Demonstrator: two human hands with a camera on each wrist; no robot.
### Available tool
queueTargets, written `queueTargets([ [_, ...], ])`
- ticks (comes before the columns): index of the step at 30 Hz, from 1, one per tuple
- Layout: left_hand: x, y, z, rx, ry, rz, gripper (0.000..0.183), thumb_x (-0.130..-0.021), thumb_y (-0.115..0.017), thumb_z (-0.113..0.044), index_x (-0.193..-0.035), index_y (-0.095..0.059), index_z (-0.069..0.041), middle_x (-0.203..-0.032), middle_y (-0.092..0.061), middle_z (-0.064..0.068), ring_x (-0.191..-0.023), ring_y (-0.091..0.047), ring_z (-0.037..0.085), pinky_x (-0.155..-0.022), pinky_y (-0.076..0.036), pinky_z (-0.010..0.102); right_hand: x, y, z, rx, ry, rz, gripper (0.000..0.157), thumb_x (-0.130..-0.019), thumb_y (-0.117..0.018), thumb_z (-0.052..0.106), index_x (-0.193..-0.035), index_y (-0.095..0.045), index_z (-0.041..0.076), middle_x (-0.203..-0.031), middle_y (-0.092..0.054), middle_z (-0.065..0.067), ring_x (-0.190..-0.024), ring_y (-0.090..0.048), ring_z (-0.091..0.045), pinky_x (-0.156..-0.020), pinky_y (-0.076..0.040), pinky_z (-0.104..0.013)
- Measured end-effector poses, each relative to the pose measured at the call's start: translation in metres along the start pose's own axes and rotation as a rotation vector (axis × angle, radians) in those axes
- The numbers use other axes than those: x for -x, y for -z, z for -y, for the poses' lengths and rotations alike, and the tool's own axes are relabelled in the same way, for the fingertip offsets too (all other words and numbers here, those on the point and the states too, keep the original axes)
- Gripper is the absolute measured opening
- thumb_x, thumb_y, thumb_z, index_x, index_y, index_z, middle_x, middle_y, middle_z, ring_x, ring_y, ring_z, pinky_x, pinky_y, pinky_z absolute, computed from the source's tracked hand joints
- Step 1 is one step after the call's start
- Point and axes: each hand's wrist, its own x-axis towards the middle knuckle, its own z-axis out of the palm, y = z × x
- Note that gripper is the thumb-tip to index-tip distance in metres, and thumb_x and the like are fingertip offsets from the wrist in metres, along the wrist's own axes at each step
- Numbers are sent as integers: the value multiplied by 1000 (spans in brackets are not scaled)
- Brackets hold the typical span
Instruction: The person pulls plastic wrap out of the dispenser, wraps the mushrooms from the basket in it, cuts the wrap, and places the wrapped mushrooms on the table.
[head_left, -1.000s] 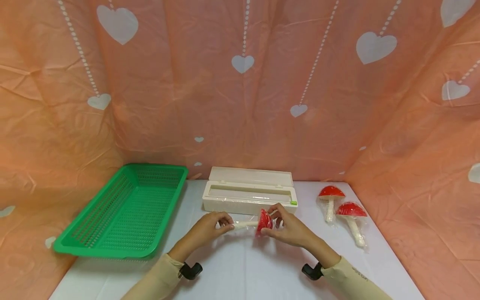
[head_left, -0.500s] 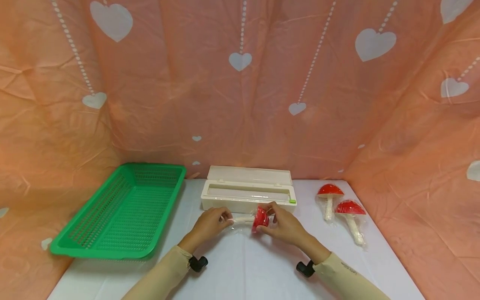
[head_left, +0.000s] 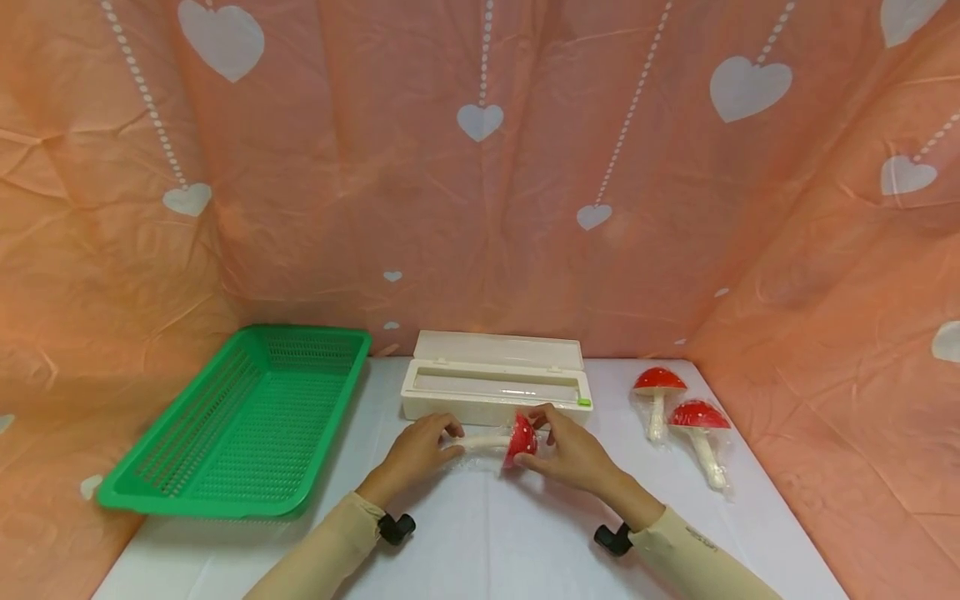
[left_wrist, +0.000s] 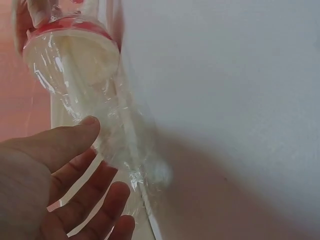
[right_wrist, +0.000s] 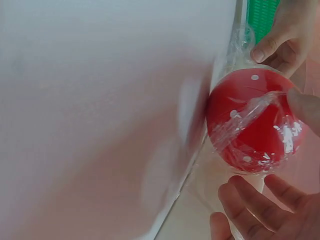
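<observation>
In the head view a toy mushroom [head_left: 486, 442] with a red, white-dotted cap and a pale stem lies sideways in clear plastic wrap. My right hand [head_left: 573, 450] holds it by the cap, thumb on the near side and fingers on the far side. The left hand [head_left: 416, 450] has its thumb and fingers about the wrapped stem end. In the left wrist view its thumb touches the loose clear film [left_wrist: 132, 150], while some fingertips sit behind the film. The wrap is drawn across the red cap [right_wrist: 252, 120] in the right wrist view.
Behind the hands stands a white cling film dispenser [head_left: 495, 408], lid raised, with a green slider at its right. A green slotted basket [head_left: 341, 433] is at the left. Two wrapped mushrooms [head_left: 658, 382] [head_left: 699, 414] lie at the right. Orange cloth walls enclose the white table.
The mushroom and both hands have shifted slightly left in the head view. The left thumb and fingers look a little more parted round the stem end. The right hand stays at the cap.
</observation>
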Motion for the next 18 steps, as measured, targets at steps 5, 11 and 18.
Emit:
queueTargets([
  [5,-2,4,-4,16,30,38,19,-93,-86,-18,-103,-70,-16,-105,-71,0,-92,-65,19,-80,-53,38,5,3,-2,-17,-22,15,71,-84,-93,45,-139,-58,18,-121,-69,1,-92,-61,-15,-74,-53,-29],
  [11,-2,5,-7,38,43,81,18,-92,-87,-19,-101,-71,-16,-103,-71,0,-92,-67,21,-79,-53,39,11,6,-6,-28,58,31,70,-86,-92,42,-140,-56,17,-118,-68,4,-91,-62,-13,-75,-54,-28],
  [18,1,6,-11,41,53,79,19,-91,-88,-19,-99,-71,-16,-100,-71,0,-90,-66,20,-78,-53,38,15,8,-7,-50,83,51,68,-87,-91,43,-139,-56,18,-119,-67,4,-91,-63,-16,-75,-54,-29],
])
